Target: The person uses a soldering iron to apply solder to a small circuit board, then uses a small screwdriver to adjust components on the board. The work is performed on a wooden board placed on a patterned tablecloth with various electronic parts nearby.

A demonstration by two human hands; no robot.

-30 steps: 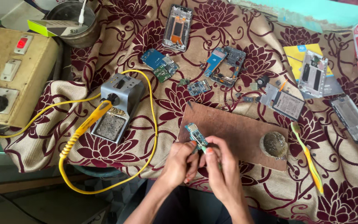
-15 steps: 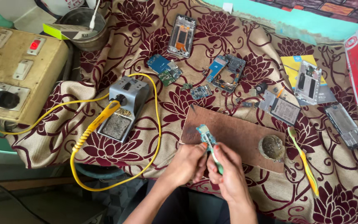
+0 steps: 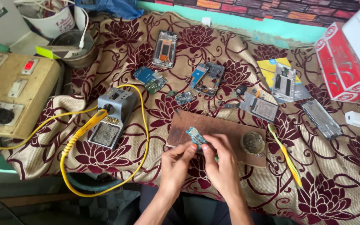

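— How are the hands gripping it?

— Both are pinched on a small circuit board [image 3: 196, 136]. The left hand [image 3: 176, 160] nips its near edge between thumb and fingertip, and the right hand [image 3: 223, 160] closes on it from the other side. Something thin and green pokes out under the right fingers; I can't tell what it is.

— Which way does the board lie?

— Its long axis runs on a slant, the far end up and to the left, the near end down toward the fingers. It is held just above the near edge of a brown wooden board [image 3: 217, 127].

— And round about?

— A round tin of dark paste [image 3: 253, 143] sits on that wooden board to the right, with a yellow-green toothbrush [image 3: 285, 154] beside it. To the left stands a grey soldering stand [image 3: 112, 116] with a yellow iron and a looping yellow cable [image 3: 142, 137]. Farther back lie stripped phone frames [image 3: 165, 48], loose boards and a battery.

— The surface?

— A tan cloth with maroon flowers [image 3: 334, 187], draped over the bench. A beige switchboard [image 3: 11, 93] is at the left, red cartons [image 3: 344, 68] at the right, and a brick-pattern wall behind a teal ledge.
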